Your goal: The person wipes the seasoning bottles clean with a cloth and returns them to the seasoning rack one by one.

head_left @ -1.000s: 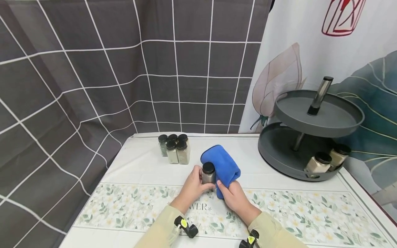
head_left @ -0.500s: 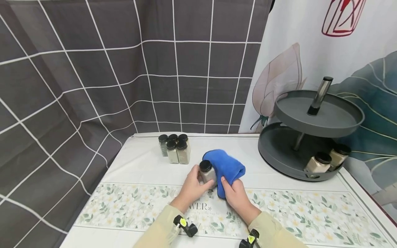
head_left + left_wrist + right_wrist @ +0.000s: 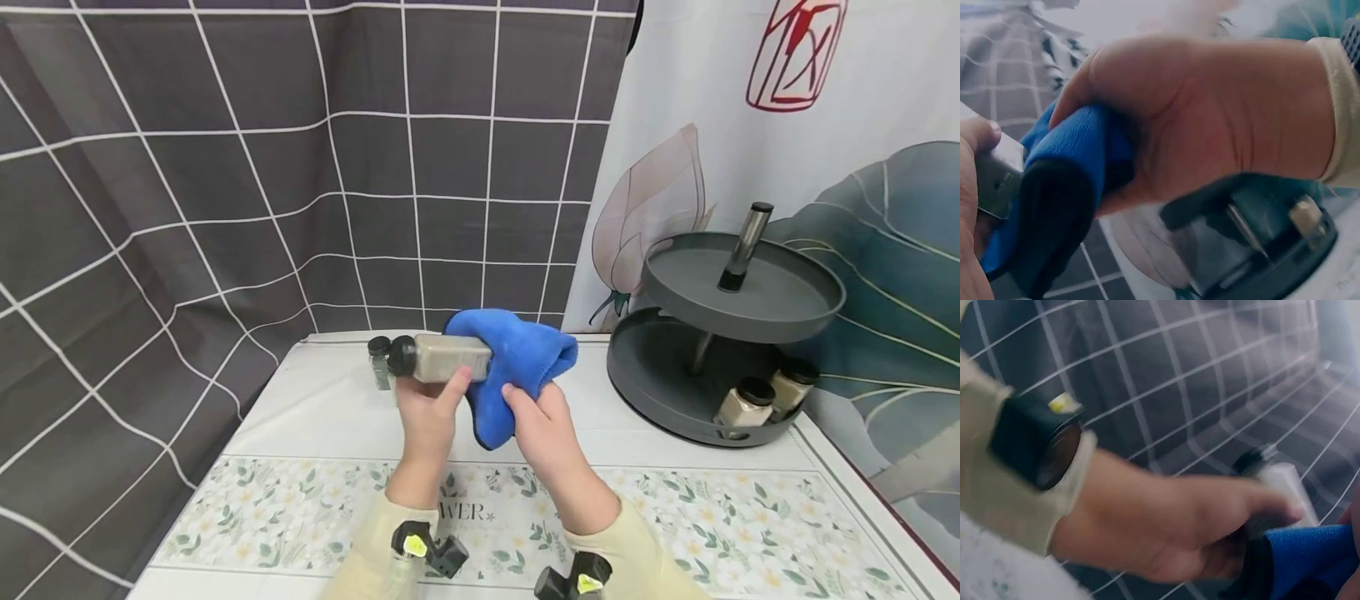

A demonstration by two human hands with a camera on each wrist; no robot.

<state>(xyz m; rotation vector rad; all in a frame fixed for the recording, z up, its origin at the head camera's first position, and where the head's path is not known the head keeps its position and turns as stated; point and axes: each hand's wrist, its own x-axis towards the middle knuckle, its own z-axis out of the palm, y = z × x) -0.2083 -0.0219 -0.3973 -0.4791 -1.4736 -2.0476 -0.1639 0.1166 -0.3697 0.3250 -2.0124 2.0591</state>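
Note:
My left hand [image 3: 427,417] grips a spice jar [image 3: 450,358] with a black lid and pale powder inside. The jar lies on its side above the table, lid to the left. In my right hand [image 3: 547,433] is a bunched blue cloth [image 3: 525,350], which covers the jar's base end. From the left wrist view, the cloth [image 3: 1079,144] wraps in the right hand's grip, next to a clear part of the jar [image 3: 999,181]. The right wrist view is blurred; the jar [image 3: 1288,481] and cloth [image 3: 1304,550] meet there.
Another black-lidded jar [image 3: 380,367] stands at the back left; the held jar and left hand hide the area beside it. At the right is a grey two-tier round tray [image 3: 660,408] with two jars [image 3: 746,404] on its lower tier. Grey gridded fabric [image 3: 450,225] hangs behind.
Both hands have risen and moved away from me, slightly left. The jar has turned from nearly upright onto its side, with the cloth now over its base end. The head view has shifted a little.

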